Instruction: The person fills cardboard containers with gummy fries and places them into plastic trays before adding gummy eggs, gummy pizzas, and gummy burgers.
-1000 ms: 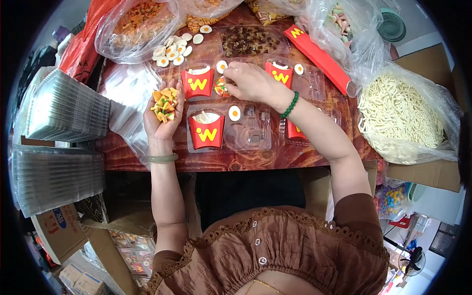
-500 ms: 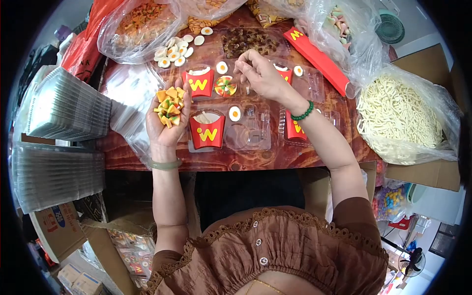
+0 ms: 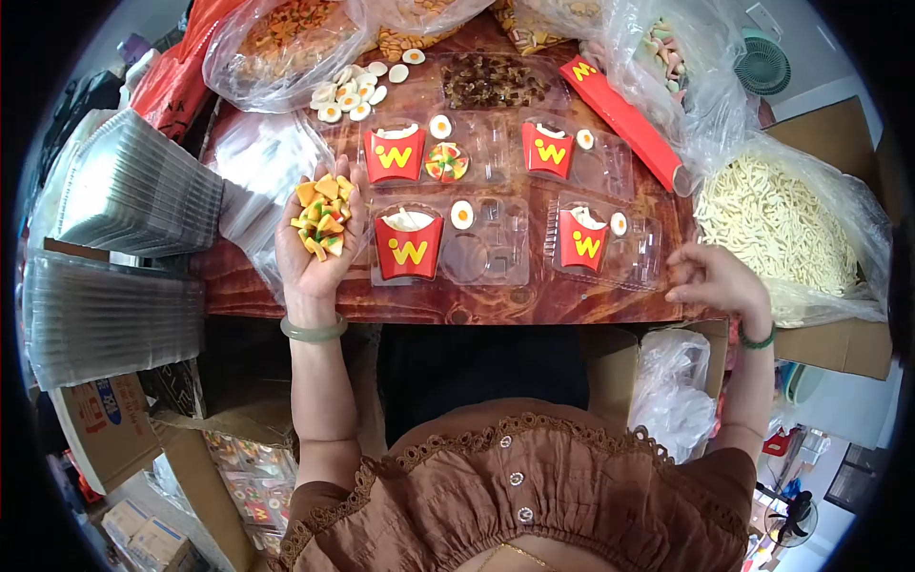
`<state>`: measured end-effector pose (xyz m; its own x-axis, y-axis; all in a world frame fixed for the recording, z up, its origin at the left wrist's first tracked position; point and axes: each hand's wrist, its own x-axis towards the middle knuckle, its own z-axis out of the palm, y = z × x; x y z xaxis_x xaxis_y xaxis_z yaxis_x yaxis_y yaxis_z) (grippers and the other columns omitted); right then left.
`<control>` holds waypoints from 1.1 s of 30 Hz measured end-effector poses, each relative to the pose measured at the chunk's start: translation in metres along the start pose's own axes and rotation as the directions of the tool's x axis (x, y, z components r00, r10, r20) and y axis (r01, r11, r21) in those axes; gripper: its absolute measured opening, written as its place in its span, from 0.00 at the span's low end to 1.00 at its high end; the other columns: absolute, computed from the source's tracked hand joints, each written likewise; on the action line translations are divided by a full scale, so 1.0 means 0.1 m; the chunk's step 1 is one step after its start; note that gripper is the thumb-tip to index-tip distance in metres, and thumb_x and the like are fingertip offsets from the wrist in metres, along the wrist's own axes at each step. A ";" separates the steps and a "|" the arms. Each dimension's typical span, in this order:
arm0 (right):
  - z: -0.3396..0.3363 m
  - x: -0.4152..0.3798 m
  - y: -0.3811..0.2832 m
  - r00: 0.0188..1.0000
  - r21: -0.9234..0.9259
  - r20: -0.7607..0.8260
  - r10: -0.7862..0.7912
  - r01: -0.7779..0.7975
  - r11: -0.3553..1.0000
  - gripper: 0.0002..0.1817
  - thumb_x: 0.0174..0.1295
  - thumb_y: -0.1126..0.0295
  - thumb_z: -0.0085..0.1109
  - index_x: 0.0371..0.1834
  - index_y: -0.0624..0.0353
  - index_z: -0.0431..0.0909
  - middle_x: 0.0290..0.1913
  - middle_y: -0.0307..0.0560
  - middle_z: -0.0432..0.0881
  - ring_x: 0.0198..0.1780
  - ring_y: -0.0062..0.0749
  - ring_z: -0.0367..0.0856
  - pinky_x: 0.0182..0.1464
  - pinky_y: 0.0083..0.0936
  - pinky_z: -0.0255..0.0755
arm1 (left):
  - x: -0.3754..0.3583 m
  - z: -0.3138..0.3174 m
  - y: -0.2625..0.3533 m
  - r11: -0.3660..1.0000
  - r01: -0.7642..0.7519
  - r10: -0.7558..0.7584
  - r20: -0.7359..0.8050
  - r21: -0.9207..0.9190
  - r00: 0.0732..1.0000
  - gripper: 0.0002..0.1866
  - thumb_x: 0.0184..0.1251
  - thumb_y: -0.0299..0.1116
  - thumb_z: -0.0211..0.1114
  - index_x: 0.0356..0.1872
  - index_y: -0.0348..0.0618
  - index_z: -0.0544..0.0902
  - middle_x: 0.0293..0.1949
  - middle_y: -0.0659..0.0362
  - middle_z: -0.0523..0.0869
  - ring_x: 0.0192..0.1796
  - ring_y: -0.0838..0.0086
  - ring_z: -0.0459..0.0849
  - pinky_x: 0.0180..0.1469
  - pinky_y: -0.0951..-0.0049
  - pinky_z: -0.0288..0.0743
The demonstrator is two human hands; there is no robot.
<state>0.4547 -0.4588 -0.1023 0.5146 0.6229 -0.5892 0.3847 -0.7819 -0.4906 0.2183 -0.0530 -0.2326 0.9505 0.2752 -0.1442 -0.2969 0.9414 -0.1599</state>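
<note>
The L hand, palm up, cups & holds a heap of small orange-yellow-green gummy-looking wedges, left of the trays. The R hand, fingers loosely bent, looks empty, near the R edge of the reddish-brown wooden bench. Step in hand seems to be laying wedges out in rounds; another round would call for R fingers to pinch pcs from the L palm into a bare well. Qty: 4 clear plastic trays, each w/ 1 red fry-style box w/ yellow "W" & 1 white-and-orange egg-shaped sweet; 1 multicoloured wedge round, upper-L tray. Held wedges overlap, so no exact no.
</note>
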 end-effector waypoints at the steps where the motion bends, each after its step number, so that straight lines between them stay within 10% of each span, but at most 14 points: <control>1: 0.02 0.05 0.00 1.000 -0.007 0.007 -0.002 0.002 1.000 0.09 0.59 0.69 0.64 0.31 0.60 0.75 0.24 0.38 0.76 0.25 0.20 0.73 0.28 0.18 0.68 | 0.00 -0.02 0.00 1.000 -0.008 0.008 -0.001 -0.005 1.000 0.18 0.73 0.38 0.46 0.56 0.41 0.75 0.61 0.50 0.74 0.65 0.53 0.69 0.61 0.54 0.71; 3: 0.16 0.17 -0.08 0.944 -0.277 -0.296 -0.147 0.063 0.959 0.09 0.54 0.71 0.67 0.34 0.62 0.78 0.25 0.38 0.78 0.25 0.20 0.73 0.29 0.18 0.68 | 0.06 -0.04 0.01 1.000 -0.029 0.029 -0.016 0.007 0.999 0.18 0.73 0.38 0.45 0.57 0.41 0.74 0.62 0.50 0.74 0.65 0.53 0.69 0.62 0.54 0.71; 4: 0.24 0.30 -0.32 0.914 -0.059 -0.308 -0.265 0.259 0.964 0.08 0.54 0.71 0.66 0.32 0.63 0.78 0.27 0.41 0.79 0.25 0.20 0.73 0.29 0.19 0.67 | 0.12 -0.09 0.05 1.000 -0.023 0.023 -0.043 -0.003 0.999 0.19 0.73 0.38 0.45 0.59 0.42 0.73 0.62 0.51 0.74 0.65 0.53 0.69 0.62 0.54 0.71; 6: 0.45 0.74 -0.72 0.669 -0.279 -0.398 -0.628 0.563 0.778 0.07 0.54 0.72 0.65 0.33 0.62 0.78 0.28 0.43 0.79 0.26 0.24 0.75 0.30 0.21 0.68 | 0.16 -0.11 0.02 1.000 -0.012 0.012 -0.046 -0.006 0.999 0.19 0.73 0.38 0.45 0.59 0.42 0.73 0.62 0.51 0.74 0.65 0.53 0.69 0.62 0.54 0.70; 11: 0.84 2.03 -1.27 0.424 -0.274 -0.368 -0.827 0.800 0.533 0.11 0.57 0.75 0.60 0.44 0.55 0.79 0.34 0.43 0.81 0.37 0.34 0.78 0.42 0.28 0.73 | 0.09 -0.09 -0.04 1.000 0.004 -0.004 -0.028 -0.020 1.000 0.19 0.73 0.38 0.44 0.58 0.42 0.73 0.60 0.52 0.75 0.63 0.53 0.70 0.62 0.54 0.70; 33: 0.85 2.44 -1.34 0.450 -0.394 -0.198 -0.871 0.777 0.491 0.08 0.55 0.74 0.62 0.37 0.61 0.76 0.37 0.47 0.77 0.39 0.35 0.77 0.42 0.30 0.71 | 0.09 -0.18 -0.07 0.999 -0.037 0.037 -0.018 -0.003 0.999 0.16 0.73 0.36 0.43 0.49 0.38 0.76 0.57 0.48 0.76 0.61 0.51 0.73 0.59 0.54 0.74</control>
<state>0.4635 -0.1998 -0.2352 0.0485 0.9561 0.2890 0.8905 0.0897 -0.4460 0.2276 -0.0609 -0.2503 0.9372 0.3060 -0.1675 -0.3318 0.9302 -0.1570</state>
